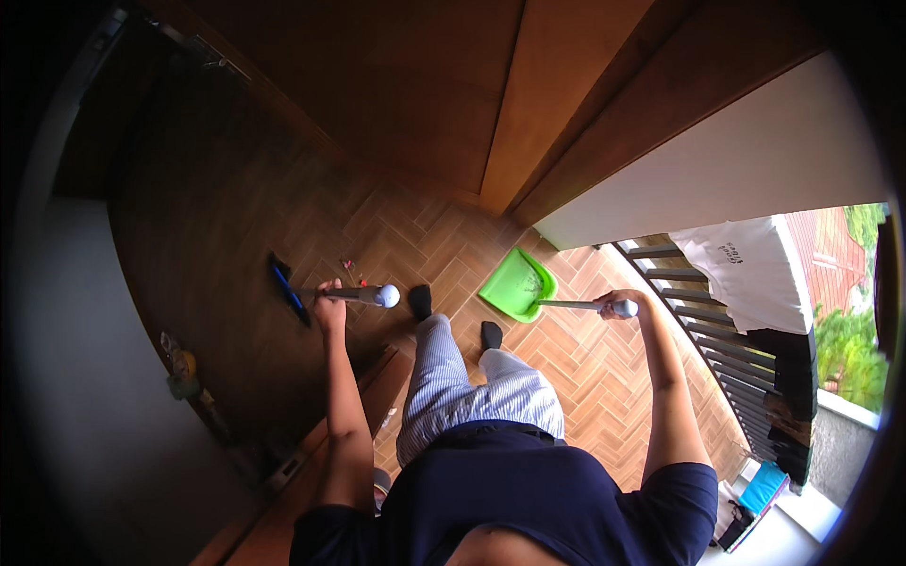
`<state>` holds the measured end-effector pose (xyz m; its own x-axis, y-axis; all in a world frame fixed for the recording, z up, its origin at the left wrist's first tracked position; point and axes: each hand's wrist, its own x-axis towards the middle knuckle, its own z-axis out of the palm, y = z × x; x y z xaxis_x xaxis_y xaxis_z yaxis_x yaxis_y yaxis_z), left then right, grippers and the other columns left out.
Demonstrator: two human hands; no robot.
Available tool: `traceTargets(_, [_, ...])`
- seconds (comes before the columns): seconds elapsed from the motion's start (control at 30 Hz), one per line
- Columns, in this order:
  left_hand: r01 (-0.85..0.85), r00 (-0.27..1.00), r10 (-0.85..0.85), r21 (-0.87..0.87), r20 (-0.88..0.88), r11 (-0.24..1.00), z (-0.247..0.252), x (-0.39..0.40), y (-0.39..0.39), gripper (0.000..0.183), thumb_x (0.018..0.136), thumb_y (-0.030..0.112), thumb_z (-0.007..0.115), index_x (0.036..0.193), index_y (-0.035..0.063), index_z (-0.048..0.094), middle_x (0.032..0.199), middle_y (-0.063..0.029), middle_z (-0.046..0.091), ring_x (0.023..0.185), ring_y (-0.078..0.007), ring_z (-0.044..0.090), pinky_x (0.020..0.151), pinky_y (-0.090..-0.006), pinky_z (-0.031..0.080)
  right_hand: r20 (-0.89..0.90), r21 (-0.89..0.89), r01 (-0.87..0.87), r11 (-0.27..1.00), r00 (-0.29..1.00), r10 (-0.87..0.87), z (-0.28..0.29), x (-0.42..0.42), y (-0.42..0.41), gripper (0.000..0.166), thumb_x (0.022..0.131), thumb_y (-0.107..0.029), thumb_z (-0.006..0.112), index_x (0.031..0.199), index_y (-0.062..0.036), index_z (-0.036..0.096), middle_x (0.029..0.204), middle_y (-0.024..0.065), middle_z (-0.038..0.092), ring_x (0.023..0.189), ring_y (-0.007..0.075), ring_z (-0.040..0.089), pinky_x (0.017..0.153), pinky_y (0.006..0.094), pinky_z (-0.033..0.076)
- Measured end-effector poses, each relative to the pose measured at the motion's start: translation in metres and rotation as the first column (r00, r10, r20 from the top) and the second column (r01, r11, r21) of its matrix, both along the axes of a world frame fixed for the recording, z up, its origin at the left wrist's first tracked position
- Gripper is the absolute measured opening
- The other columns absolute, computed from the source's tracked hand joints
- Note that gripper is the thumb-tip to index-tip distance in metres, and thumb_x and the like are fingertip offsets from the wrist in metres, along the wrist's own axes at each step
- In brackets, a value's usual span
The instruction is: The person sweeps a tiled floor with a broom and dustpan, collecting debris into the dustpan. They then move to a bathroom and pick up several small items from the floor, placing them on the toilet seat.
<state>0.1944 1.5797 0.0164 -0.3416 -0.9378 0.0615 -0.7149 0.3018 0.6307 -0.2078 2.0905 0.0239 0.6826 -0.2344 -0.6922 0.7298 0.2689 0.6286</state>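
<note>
My left hand (330, 308) grips the pole of a broom (289, 289) with a blue head and dark bristles, which is over the shaded floor at the left. The pole's pale rounded end points up toward me. My right hand (617, 304) is closed around the grey handle of a green dustpan (511, 286). The dustpan rests on the floor right of my feet, with fine dark debris inside. Small red and pale scraps (347, 265) lie on the herringbone floor (439, 247) between the broom and my dark-socked feet.
Tall brown wooden panels (425, 92) stand ahead. A slatted railing (708, 332) with a white cloth (754, 265) and dark cloths runs along the right. Small items (184, 368) line the left wall. Folded textiles (763, 488) lie at the lower right.
</note>
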Motion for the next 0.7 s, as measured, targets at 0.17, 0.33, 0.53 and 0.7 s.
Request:
traceTargets(0.17, [-0.026,0.999,0.026,0.0,-0.029,1.0,0.0,0.011,0.025,0.025,0.078,0.025,0.058,0.087,0.0026,0.053,0.083,-0.0163,0.058,0.082,-0.0308,0.056,0.072,-0.0359,0.044,-0.201,-0.184,0.06,0.981,0.975,-0.098,0.002,0.013,-0.002,0.014,0.084,-0.01,0.047,0.082,0.001,0.039,0.063,0.0036,0.04,0.054,0.0101,0.045,0.047,0.0193,0.044])
traceTargets(0.33, [-0.007,0.999,0.01,0.067,-0.04,0.998,0.0,0.022,0.047,0.022,0.076,0.021,0.06,0.089,0.0038,0.054,0.085,-0.0138,0.059,0.08,-0.0262,0.058,0.07,-0.0333,0.045,-0.404,-0.215,0.102,0.971,0.896,-0.184,0.011,0.021,-0.001,0.02,0.082,-0.015,0.051,0.08,0.0031,0.043,0.064,0.0065,0.044,0.054,0.0133,0.048,0.048,0.0227,0.048])
traceTargets(0.53, [-0.026,0.995,0.036,0.113,-0.09,0.993,0.001,0.034,0.061,0.023,0.075,0.022,0.062,0.088,0.0049,0.056,0.083,-0.0132,0.06,0.079,-0.0237,0.058,0.069,-0.0314,0.045,-0.737,-0.099,-0.232,0.968,0.671,0.085,0.052,0.038,-0.021,0.044,0.081,-0.035,0.052,0.095,0.0059,0.049,0.08,0.0217,0.057,0.066,0.0262,0.06,0.059,0.0309,0.053])
traceTargets(0.7, [-0.052,0.992,0.059,0.071,-0.107,0.996,0.01,0.042,0.061,0.022,0.075,0.021,0.062,0.089,0.0057,0.055,0.078,-0.0133,0.06,0.075,-0.0234,0.059,0.066,-0.0312,0.046,-0.898,0.173,-0.518,0.838,0.267,0.35,0.092,0.039,-0.022,0.066,0.079,-0.048,0.048,0.121,0.0005,0.031,0.095,0.0219,0.056,0.073,0.0341,0.06,0.06,0.0465,0.051])
